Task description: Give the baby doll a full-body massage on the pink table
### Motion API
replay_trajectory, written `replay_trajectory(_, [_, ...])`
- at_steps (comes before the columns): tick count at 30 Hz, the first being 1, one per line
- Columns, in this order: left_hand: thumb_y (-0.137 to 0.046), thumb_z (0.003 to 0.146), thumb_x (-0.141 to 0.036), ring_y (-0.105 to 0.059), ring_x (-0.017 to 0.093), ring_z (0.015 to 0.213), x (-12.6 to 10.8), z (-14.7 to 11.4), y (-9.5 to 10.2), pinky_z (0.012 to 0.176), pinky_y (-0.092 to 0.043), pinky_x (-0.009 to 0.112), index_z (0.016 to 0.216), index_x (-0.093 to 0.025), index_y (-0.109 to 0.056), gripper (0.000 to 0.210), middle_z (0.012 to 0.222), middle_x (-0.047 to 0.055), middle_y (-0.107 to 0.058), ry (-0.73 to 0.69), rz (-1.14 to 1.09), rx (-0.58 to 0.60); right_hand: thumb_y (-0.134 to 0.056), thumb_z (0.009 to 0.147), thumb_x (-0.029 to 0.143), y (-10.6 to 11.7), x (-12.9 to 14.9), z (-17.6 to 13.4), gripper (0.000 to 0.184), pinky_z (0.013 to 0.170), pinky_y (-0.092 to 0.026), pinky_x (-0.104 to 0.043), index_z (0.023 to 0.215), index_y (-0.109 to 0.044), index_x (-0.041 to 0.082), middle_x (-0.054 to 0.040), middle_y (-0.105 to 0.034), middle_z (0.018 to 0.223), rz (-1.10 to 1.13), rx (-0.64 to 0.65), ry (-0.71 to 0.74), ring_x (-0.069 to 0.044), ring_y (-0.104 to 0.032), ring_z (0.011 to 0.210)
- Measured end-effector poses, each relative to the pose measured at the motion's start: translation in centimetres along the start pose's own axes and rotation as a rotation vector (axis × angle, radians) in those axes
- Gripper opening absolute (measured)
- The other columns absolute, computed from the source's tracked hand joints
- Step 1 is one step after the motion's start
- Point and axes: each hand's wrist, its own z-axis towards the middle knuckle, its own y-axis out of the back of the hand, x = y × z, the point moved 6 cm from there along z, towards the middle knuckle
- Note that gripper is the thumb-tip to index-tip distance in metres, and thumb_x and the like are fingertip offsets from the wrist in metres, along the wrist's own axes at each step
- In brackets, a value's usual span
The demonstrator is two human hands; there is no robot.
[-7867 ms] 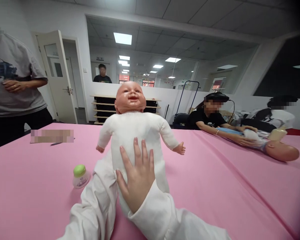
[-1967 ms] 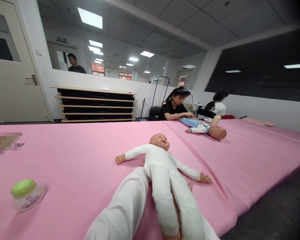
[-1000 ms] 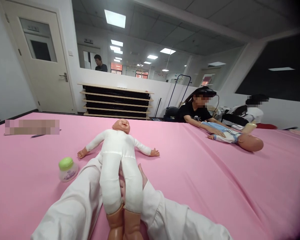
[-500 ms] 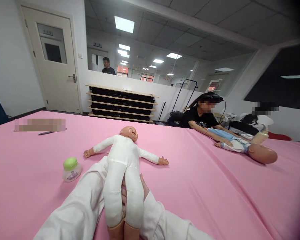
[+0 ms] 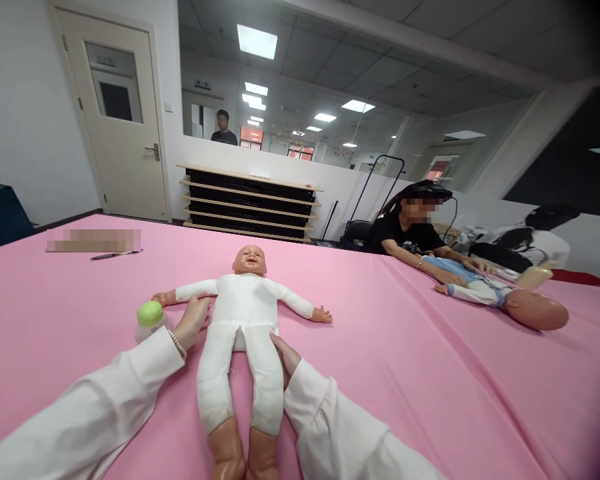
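A baby doll point(image 5: 245, 303) with a white cloth body lies face up on the pink cloth point(image 5: 380, 400), arms spread and feet towards me. My left hand point(image 5: 194, 321) is beside the doll's torso below its arm, fingers stretched out and touching its side. My right hand point(image 5: 287, 355) grips the doll's hip on the other side; its thumb shows along the edge while the other fingers are hidden beneath. Just left of my left wrist stands a small clear jar with a green lid point(image 5: 151, 312), partly covered by my sleeve.
A pen point(image 5: 114, 254) lies at the far left near a blurred patch. At right, a co-worker point(image 5: 410, 223) in a black top has both hands on another doll point(image 5: 535, 307) dressed in blue and white. A cream bottle point(image 5: 535, 275) is behind that doll's head.
The doll has settled flatter, its face now turned up and its legs apart. My left hand has come out from beneath it to its left side; the right hand has slid outward to the hip.
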Motion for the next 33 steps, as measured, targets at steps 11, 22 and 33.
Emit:
replay_trajectory(11, [-0.045,0.082,-0.043,-0.012,0.023,0.137,0.7,-4.2,-3.5,0.111,-0.013,0.043,0.131,-0.024,-0.040,0.052,0.148,0.004,-0.020,-0.436,0.576,0.312,-0.026,0.086,0.054,2.9,1.7,2.5,0.057,0.111,-0.012,-0.047,0.134,-0.036,0.023,-0.0062,-0.020,0.146,-0.574,-0.112,0.365,-0.022,-0.012,0.136])
replay_trajectory(22, [-0.041,0.085,-0.042,-0.017,0.023,0.135,1.0,-4.1,-3.1,0.110,-0.016,0.045,0.130,-0.028,-0.042,0.047,0.146,0.001,-0.025,-0.487,0.601,0.328,-0.026,0.089,0.051,2.8,1.4,2.3,0.052,0.111,-0.019,-0.043,0.132,-0.041,0.025,-0.0040,-0.032,0.142,-0.650,-0.060,0.383,-0.019,-0.022,0.134])
replay_trajectory(33, [-0.040,0.085,-0.042,-0.019,0.021,0.135,0.9,-4.2,-3.1,0.110,-0.017,0.042,0.129,-0.025,-0.043,0.047,0.145,0.003,-0.027,-0.485,0.638,0.314,-0.026,0.090,0.048,2.9,1.2,2.2,0.051,0.111,-0.018,-0.043,0.133,-0.039,0.024,-0.0034,-0.031,0.143,-0.660,-0.057,0.373,-0.017,-0.022,0.134])
